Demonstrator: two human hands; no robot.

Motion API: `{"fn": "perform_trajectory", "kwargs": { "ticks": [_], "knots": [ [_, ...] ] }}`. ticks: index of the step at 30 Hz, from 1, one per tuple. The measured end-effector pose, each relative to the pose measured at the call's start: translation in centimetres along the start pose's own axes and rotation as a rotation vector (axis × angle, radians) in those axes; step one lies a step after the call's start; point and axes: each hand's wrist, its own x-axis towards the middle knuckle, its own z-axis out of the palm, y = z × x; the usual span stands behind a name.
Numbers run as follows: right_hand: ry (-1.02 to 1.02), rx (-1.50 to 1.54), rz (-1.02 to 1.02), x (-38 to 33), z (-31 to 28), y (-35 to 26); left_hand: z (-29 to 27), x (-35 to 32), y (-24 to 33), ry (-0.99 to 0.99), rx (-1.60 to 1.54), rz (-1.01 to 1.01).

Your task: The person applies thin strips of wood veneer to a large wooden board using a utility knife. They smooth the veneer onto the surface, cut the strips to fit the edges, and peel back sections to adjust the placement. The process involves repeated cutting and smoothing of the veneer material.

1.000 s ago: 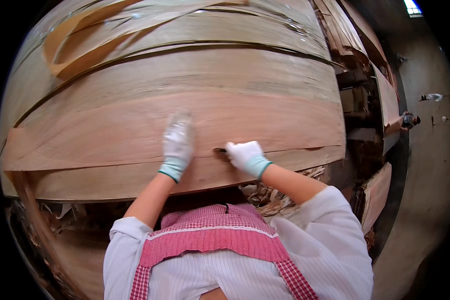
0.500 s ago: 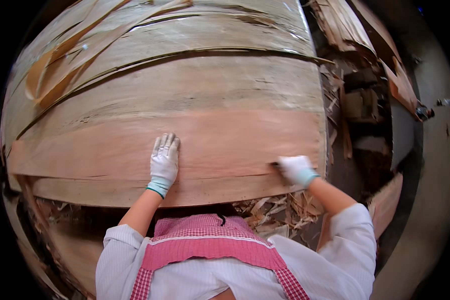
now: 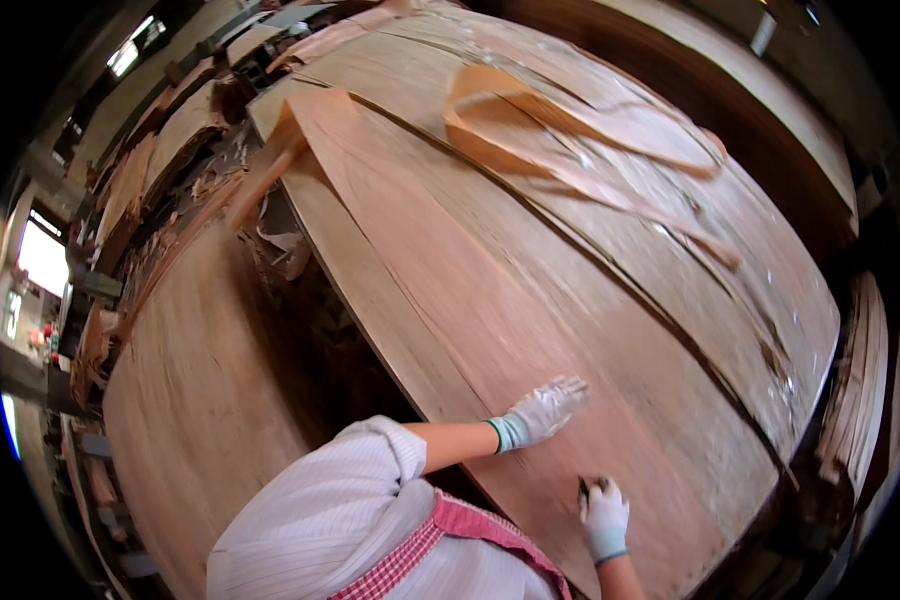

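Observation:
A long reddish wood veneer sheet (image 3: pixel 490 310) lies along the near edge of a broad wooden board (image 3: pixel 610 330). My left hand (image 3: pixel 548 410), in a white glove with a pale green cuff, rests flat on the veneer, its fingers stretched out. Closer to my body, my right hand (image 3: pixel 606 520), also gloved, is curled around a small dark tool (image 3: pixel 583 488) over the veneer. Most of that tool is hidden by the fingers, so its kind does not show. At its far left end the veneer bends up and hangs over the board's edge.
Loose curled veneer strips (image 3: pixel 480 140) lie across the board's far side, past a thin dark strip (image 3: pixel 570 225) running its length. Left of a dark gap stands another wooden board (image 3: pixel 210 370). Veneer scraps (image 3: pixel 195 215) and stacked sheets (image 3: pixel 855 380) lie around.
My view has swung to the left, so the board now runs diagonally. My left hand still lies on the veneer; my right hand keeps the dark tool and now appears nearer the left hand.

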Motion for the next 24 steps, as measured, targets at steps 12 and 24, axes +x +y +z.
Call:
{"fn": "perform_trajectory", "kwargs": {
  "ticks": [12,24],
  "knots": [
    [-0.274,-0.162,0.503,9.1,-6.1,-8.1,-34.6,-2.4,-51.2,0.247,0.784,-0.906],
    [0.103,-0.077,-0.256,65.5,-2.4,-57.2,-50.1,-5.9,-63.4,0.093,0.240,-0.876]
  ]
}}
